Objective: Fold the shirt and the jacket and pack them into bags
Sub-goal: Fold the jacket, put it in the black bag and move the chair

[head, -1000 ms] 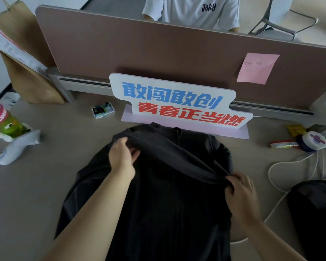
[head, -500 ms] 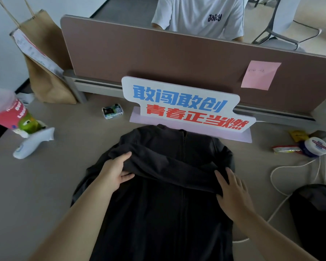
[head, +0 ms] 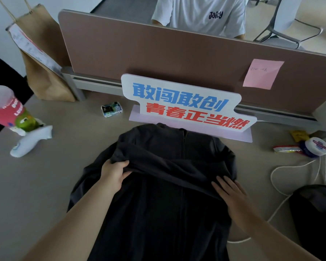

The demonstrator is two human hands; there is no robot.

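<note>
A dark zip-up jacket [head: 158,213] lies front-up on the desk, collar toward the divider, with one sleeve folded across its chest. My left hand [head: 114,174] grips the folded sleeve's left end, the fingers tucked under the cloth. My right hand [head: 229,193] lies flat with straight fingers on the sleeve's right end, near the jacket's right edge. A brown paper bag [head: 45,72] stands at the back left against the divider. Another dark garment or bag [head: 316,213] sits at the right edge; which of the two I cannot tell.
A white sign with blue and red characters [head: 186,104] stands just behind the collar. A pink cup [head: 4,106] and a white device [head: 29,142] sit at left, a small packet [head: 111,109] further back. A white cable [head: 282,185], a round tub [head: 316,146] and wrappers lie at right. A person in a white shirt [head: 201,14] sits beyond the divider.
My right hand let go of the sleeve end and flattened on it. My left hand slid down toward me and now grips the sleeve's left end. The camera shifted left.
</note>
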